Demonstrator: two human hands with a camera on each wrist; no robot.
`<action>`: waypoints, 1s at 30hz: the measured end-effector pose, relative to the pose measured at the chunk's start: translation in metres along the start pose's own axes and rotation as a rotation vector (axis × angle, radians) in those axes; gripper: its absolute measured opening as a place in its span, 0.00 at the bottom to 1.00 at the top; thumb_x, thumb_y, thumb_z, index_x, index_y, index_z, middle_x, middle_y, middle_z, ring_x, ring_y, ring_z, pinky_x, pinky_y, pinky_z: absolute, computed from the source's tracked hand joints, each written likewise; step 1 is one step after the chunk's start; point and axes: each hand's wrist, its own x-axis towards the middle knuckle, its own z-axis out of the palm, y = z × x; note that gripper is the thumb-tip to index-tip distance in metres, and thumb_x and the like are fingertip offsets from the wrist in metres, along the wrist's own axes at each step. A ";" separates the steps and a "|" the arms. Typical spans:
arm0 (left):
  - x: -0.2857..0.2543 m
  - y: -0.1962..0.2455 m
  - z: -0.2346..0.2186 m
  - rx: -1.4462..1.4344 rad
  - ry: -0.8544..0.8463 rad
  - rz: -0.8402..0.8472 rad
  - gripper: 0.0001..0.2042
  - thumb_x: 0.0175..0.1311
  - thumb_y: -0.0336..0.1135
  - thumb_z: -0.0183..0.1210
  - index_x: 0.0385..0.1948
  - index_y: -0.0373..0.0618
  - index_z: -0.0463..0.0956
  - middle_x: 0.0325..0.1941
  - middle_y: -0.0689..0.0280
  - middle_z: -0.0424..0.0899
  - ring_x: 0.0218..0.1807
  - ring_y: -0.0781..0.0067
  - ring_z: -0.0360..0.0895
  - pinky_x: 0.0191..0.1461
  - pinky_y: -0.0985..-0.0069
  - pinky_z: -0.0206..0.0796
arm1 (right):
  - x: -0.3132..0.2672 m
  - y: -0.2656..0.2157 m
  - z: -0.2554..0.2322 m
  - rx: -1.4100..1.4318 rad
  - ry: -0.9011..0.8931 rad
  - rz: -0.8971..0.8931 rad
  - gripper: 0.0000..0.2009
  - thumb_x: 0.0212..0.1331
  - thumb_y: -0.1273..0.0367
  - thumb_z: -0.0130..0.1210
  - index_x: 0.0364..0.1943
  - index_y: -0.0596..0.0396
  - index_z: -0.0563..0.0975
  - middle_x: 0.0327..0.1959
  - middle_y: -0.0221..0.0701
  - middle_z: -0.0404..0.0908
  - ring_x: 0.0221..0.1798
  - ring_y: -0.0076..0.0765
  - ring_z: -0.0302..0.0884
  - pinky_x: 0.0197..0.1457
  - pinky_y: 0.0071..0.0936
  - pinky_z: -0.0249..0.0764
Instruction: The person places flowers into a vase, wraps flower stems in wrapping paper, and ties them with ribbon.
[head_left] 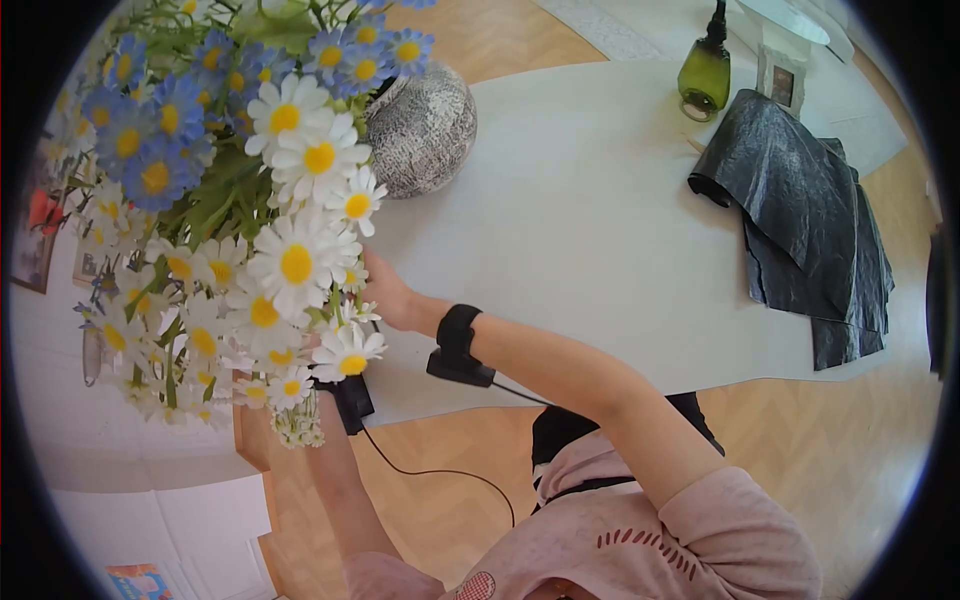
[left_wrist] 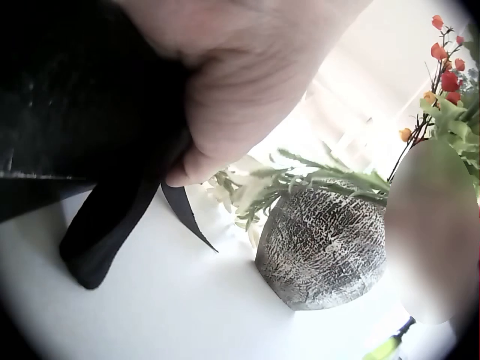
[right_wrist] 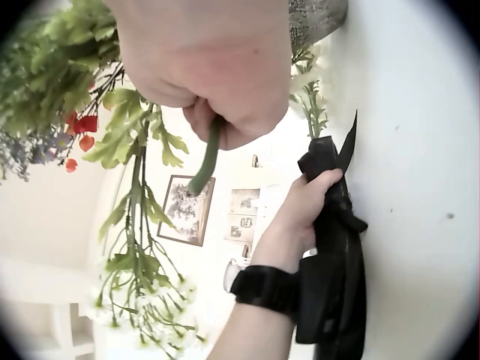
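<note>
The right hand point(right_wrist: 206, 71) is clenching a flower stem point(right_wrist: 206, 159) beside the vase point(head_left: 420, 130), the left hand point(right_wrist: 300, 206) is gripping black straps point(right_wrist: 334, 225), and a hard tug is likely tipping the vase.

No legible text, label, brand, number or sign appears in any view. The green bottle point(head_left: 704, 72) on the white table point(head_left: 600, 230) shows no readable label. The small framed picture point(head_left: 781, 84) behind it and the framed pictures on the wall point(right_wrist: 187, 210) carry images only, too small to make out any lettering. The red marks on the pink shirt point(head_left: 640, 540) form a pattern, not letters.
</note>
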 end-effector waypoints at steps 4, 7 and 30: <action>0.015 0.017 -0.003 0.044 0.039 0.054 0.32 0.54 0.50 0.49 0.56 0.37 0.53 0.56 0.49 0.61 0.58 0.54 0.57 0.60 0.70 0.47 | -0.009 -0.028 0.006 0.282 -0.097 0.109 0.10 0.58 0.75 0.33 0.44 0.57 0.55 0.27 0.32 0.67 0.19 0.24 0.62 0.18 0.21 0.61; 0.021 0.020 -0.011 0.072 0.088 0.102 0.32 0.54 0.49 0.49 0.56 0.37 0.54 0.56 0.49 0.61 0.58 0.54 0.57 0.59 0.69 0.47 | 0.000 -0.065 0.006 0.111 -0.138 0.012 0.11 0.55 0.76 0.34 0.44 0.59 0.56 0.29 0.37 0.68 0.24 0.30 0.66 0.22 0.25 0.64; 0.064 0.064 -0.026 0.443 0.186 0.091 0.28 0.55 0.46 0.49 0.54 0.37 0.57 0.53 0.49 0.64 0.55 0.54 0.60 0.58 0.68 0.50 | -0.250 -0.222 -0.135 -0.470 -0.359 0.526 0.11 0.63 0.66 0.34 0.24 0.56 0.61 0.14 0.20 0.53 0.18 0.17 0.52 0.19 0.20 0.54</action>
